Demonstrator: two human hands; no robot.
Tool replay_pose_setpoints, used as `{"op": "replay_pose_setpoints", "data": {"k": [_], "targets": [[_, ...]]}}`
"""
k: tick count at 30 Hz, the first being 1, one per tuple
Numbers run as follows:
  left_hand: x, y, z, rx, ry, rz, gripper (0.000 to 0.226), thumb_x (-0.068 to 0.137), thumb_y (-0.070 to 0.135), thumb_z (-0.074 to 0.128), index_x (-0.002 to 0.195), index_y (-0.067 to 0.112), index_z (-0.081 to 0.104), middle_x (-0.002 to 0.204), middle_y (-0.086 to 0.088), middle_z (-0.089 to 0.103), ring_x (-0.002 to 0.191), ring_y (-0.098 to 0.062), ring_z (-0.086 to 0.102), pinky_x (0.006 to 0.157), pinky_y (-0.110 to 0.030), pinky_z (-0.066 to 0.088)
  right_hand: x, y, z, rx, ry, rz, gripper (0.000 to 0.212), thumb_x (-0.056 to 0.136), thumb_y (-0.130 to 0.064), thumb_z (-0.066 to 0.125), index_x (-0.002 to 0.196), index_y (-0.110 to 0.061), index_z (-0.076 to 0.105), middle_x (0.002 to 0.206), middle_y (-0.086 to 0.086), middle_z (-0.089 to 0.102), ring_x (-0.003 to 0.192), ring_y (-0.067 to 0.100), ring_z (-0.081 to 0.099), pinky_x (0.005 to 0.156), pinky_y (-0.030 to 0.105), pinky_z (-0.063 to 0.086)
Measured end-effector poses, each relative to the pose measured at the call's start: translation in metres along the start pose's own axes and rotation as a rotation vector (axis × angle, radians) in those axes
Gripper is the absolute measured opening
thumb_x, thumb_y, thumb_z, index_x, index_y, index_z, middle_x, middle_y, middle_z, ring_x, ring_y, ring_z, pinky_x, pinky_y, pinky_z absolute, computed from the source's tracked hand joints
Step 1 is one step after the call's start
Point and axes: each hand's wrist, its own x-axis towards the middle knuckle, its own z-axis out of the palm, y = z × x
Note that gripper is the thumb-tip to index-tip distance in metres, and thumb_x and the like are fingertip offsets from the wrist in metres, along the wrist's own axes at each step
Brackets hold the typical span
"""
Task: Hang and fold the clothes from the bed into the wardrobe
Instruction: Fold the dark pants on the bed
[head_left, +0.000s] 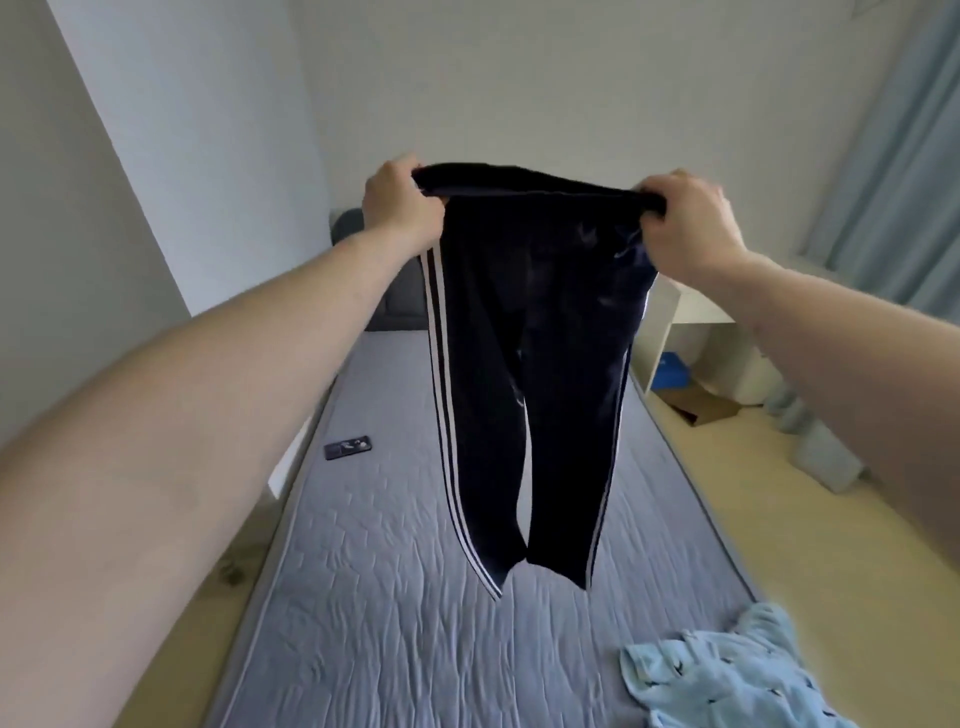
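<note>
At the bed's near right corner: a light blue patterned garment (727, 670) is lying crumpled on the grey quilted bed (374, 613).
Over the bed's middle: dark navy track pants (524, 364) with white side stripes are hanging by the waistband, legs dangling clear of the bed.
Left hand (397, 205): fingers are curling round the waistband's left end.
Right hand (685, 221): fingers are gripping the waistband's right end.
Along the bed's left edge: a dark phone (348, 447) is lying flat.
Beyond the bed's right side: a white shelf unit (675, 332) is standing on the floor.

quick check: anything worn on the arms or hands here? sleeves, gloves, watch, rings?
Nothing worn that shows. Both forearms are bare right up to the frame edges, no sleeve in view. The left hand and right hand have no gloves, and there is no watch or band at either wrist. No rings visible on the fingers that show.
</note>
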Motion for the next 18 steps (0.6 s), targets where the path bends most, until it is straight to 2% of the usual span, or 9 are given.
{"op": "replay_pose_setpoints", "data": {"k": [3, 5, 7, 10, 14, 18], "targets": [[0.015, 0.022, -0.019, -0.053, 0.084, 0.092, 0.009, 0.091, 0.017, 0.065, 0.094, 0.018, 0.057, 0.093, 0.001, 0.061, 0.085, -0.019, 0.054, 0.066, -0.026, 0.038, 0.019, -0.006, -0.021, 0.047, 0.108, -0.025, 0.044, 0.089, -0.008, 0.045, 0.120, -0.018, 0.074, 0.122, 0.014, 0.066, 0.114, 0.039, 0.058, 0.099, 0.037, 0.046], [0.014, 0.026, -0.027, -0.056, 0.093, 0.157, 0.009, 0.089, 0.017, 0.067, 0.095, 0.014, 0.060, 0.092, 0.001, 0.063, 0.083, -0.018, 0.054, 0.064, -0.022, 0.035, 0.021, -0.005, -0.027, 0.090, 0.143, -0.031, 0.045, 0.087, -0.008, 0.044, 0.117, -0.019, 0.076, 0.121, 0.010, 0.067, 0.112, 0.033, 0.060, 0.098, 0.034, 0.047], [0.004, 0.021, -0.032, -0.066, 0.070, 0.192, 0.014, 0.086, 0.021, 0.070, 0.096, 0.012, 0.065, 0.092, 0.001, 0.066, 0.085, -0.018, 0.058, 0.066, -0.023, 0.037, 0.013, -0.003, -0.026, 0.118, 0.156, -0.038, 0.044, 0.084, -0.010, 0.045, 0.113, -0.021, 0.077, 0.117, 0.005, 0.069, 0.108, 0.028, 0.062, 0.096, 0.032, 0.048], [-0.030, -0.003, -0.030, -0.073, 0.013, 0.192, 0.014, 0.081, 0.024, 0.074, 0.093, 0.018, 0.070, 0.096, 0.003, 0.071, 0.091, -0.020, 0.064, 0.076, -0.029, 0.049, -0.020, 0.006, -0.008, 0.156, 0.125, -0.047, 0.040, 0.081, -0.016, 0.048, 0.104, -0.025, 0.079, 0.109, -0.004, 0.070, 0.099, 0.021, 0.064, 0.086, 0.030, 0.050], [-0.102, -0.061, -0.011, -0.075, -0.148, 0.181, 0.014, 0.076, 0.013, 0.081, 0.086, 0.016, 0.073, 0.107, 0.001, 0.071, 0.101, -0.016, 0.066, 0.090, -0.029, 0.052, -0.095, 0.028, 0.043, 0.136, -0.060, -0.057, 0.030, 0.082, -0.017, 0.056, 0.097, -0.030, 0.078, 0.097, -0.016, 0.068, 0.086, 0.013, 0.062, 0.073, 0.031, 0.051], [-0.196, -0.142, 0.024, -0.032, -0.410, -0.001, 0.018, 0.071, 0.003, 0.080, 0.081, 0.017, 0.073, 0.109, 0.005, 0.070, 0.101, -0.012, 0.066, 0.094, -0.030, 0.051, -0.197, 0.054, 0.116, 0.051, -0.376, -0.055, 0.023, 0.087, -0.015, 0.064, 0.099, -0.028, 0.078, 0.099, -0.014, 0.070, 0.085, 0.017, 0.066, 0.070, 0.034, 0.055]]}}
